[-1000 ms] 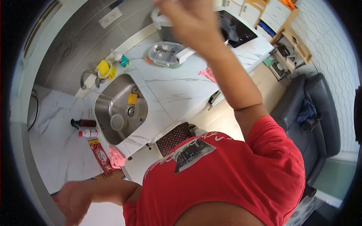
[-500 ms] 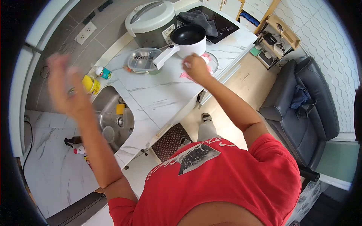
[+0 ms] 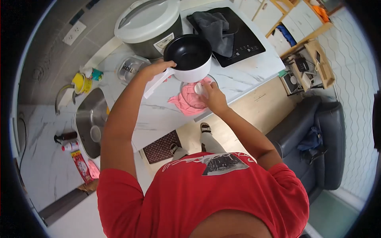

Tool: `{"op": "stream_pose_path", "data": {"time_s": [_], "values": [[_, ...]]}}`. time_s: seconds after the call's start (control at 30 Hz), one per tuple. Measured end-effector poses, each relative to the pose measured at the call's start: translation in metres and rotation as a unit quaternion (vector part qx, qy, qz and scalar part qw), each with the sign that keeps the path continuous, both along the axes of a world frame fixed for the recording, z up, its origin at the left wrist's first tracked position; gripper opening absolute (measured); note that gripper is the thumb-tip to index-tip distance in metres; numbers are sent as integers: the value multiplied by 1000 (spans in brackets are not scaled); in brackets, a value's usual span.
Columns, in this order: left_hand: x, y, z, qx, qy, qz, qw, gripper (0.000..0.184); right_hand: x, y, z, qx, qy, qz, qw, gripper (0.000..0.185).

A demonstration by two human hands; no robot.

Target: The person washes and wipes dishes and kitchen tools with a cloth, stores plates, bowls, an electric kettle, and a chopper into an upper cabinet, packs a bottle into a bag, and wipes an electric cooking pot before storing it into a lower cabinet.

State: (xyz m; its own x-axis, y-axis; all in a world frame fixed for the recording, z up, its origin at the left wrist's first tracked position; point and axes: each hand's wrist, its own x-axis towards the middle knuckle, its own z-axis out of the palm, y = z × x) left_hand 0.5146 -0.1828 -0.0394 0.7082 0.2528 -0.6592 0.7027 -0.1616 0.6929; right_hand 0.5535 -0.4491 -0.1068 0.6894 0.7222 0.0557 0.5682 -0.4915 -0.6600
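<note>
A white electric pot (image 3: 194, 75) with a black inside and a long white handle stands on the marble-look counter (image 3: 156, 115). My left hand (image 3: 156, 69) is closed on it where the handle joins, fingertips at the rim. In front of the pot, a clear glass lid (image 3: 183, 85) lies over a crumpled pink cloth (image 3: 184, 106). My right hand (image 3: 215, 99) is closed at the lid's white knob (image 3: 199, 89). Part of the lid's edge is hidden by the pot and my fingers.
Behind the pot are a rice cooker (image 3: 149, 25), a glass container (image 3: 131, 69), and an induction cooktop (image 3: 248, 43) bearing a grey cloth (image 3: 216, 29). A sink (image 3: 89, 109) lies left, with bottles (image 3: 69, 137) beside it. A dark sofa (image 3: 317, 139) stands right.
My left hand has come from the raised left side down onto the pot by its handle. My right hand stays at the lid and pink cloth, and the view has shifted.
</note>
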Motion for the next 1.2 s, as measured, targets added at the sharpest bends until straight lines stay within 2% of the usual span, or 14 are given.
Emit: {"op": "stream_pose_path", "data": {"time_s": [0.07, 0.13, 0.2, 0.27, 0.6, 0.67, 0.73, 0.8, 0.9, 0.97, 1.0, 1.07, 1.13, 1.2], "values": [[-9, -9, 3, 4, -15, 32, 999, 45, 8, -1, 0, -7, 12, 1, 1000, 38], [-30, -16, 0, 137, -179, 41, 973, 45, 14, 14, -12, 1, -3, 7, 1000, 33], [-62, -42, 33, 147, -169, 84, 971, 44, 21, 30, -17, 14, -18, 16, 1000, 29], [-98, -59, 46, 214, -225, 194, 931, 62, 35, 43, -18, 8, -48, 32, 998, 26], [-235, -110, 30, 449, -103, 330, 824, 80, 79, 121, 5, -87, -137, 48, 986, 33], [-238, -114, 31, 465, -97, 340, 812, 80, 51, 102, 5, 47, -208, 9, 977, 37], [-241, -115, 27, 484, -117, 344, 796, 82, 14, 78, 0, -55, -174, 83, 980, 38], [-243, -115, 29, 477, -122, 346, 799, 82, -35, 53, -18, -64, -358, 91, 927, 38], [-244, -109, 30, 467, -134, 345, 803, 83, -46, 43, -38, 42, -318, 108, 941, 39], [-237, -110, 35, 464, -154, 338, 804, 83, -41, 33, -24, 81, 60, 96, 990, 31], [-234, -107, 36, 461, -161, 336, 805, 83, -46, 33, 2, 82, 54, 91, 991, 31], [-227, -103, 38, 467, -163, 307, 814, 83, -60, 39, 78, 289, 259, 59, 920, 26], [-222, -97, 35, 458, -173, 282, 825, 83, -58, 50, 122, 300, -105, 190, 929, 28], [-212, -100, 35, 451, -187, 251, 836, 83, -66, 78, 132, 272, -212, 256, 903, 35]]}}
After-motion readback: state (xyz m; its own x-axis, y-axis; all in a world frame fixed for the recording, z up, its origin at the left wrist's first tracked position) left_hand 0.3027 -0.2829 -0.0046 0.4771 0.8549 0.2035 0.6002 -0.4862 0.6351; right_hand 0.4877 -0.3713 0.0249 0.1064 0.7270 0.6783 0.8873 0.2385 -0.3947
